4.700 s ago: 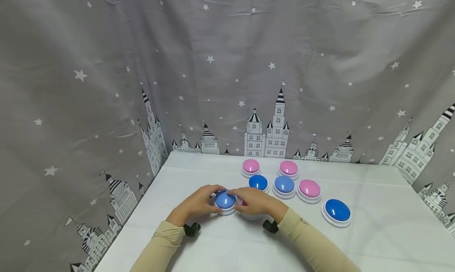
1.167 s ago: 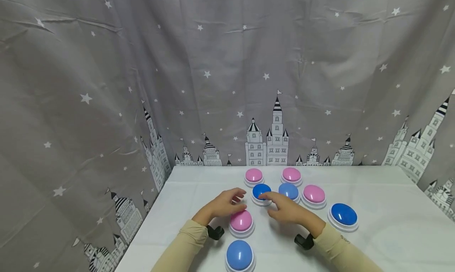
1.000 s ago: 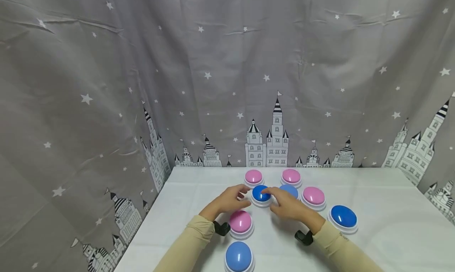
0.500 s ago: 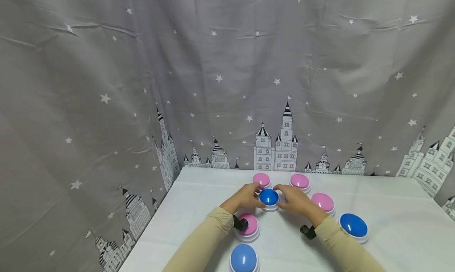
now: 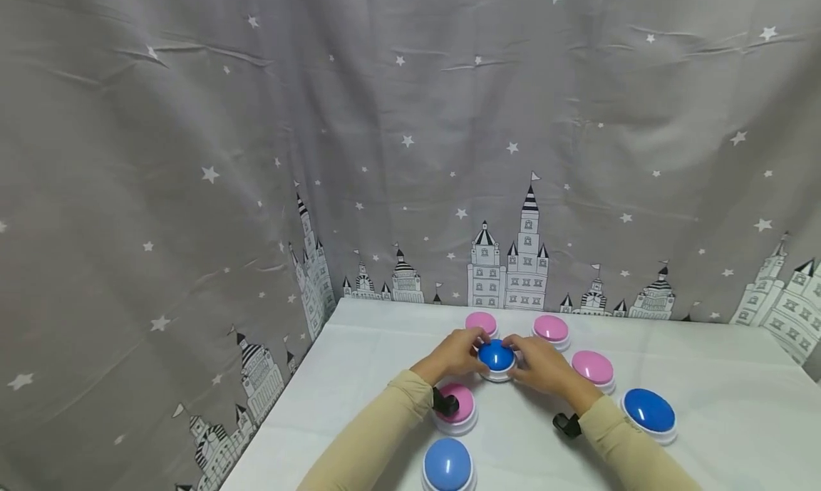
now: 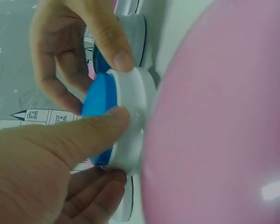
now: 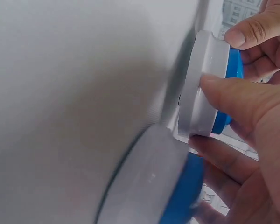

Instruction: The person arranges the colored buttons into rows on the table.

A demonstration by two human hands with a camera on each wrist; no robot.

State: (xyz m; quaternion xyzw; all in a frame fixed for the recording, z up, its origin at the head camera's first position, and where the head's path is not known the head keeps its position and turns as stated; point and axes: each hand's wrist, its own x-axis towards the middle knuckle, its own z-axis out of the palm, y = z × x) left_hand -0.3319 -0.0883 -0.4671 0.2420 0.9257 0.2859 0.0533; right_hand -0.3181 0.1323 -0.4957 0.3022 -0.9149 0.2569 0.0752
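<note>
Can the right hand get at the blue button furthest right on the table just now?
Probably yes, once it lets go: the right hand is gripping another blue button along with the left hand. Nothing covers the rightmost button, which sits beside the right sleeve.

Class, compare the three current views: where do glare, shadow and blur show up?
Head view: small bright reflections on domes, such as the light-blue button; left wrist: a glare patch on the looming, soft-looking pink button; right wrist: a broad shadow across the white tabletop, the nearer button blurred, the held blue button crisper.
</note>
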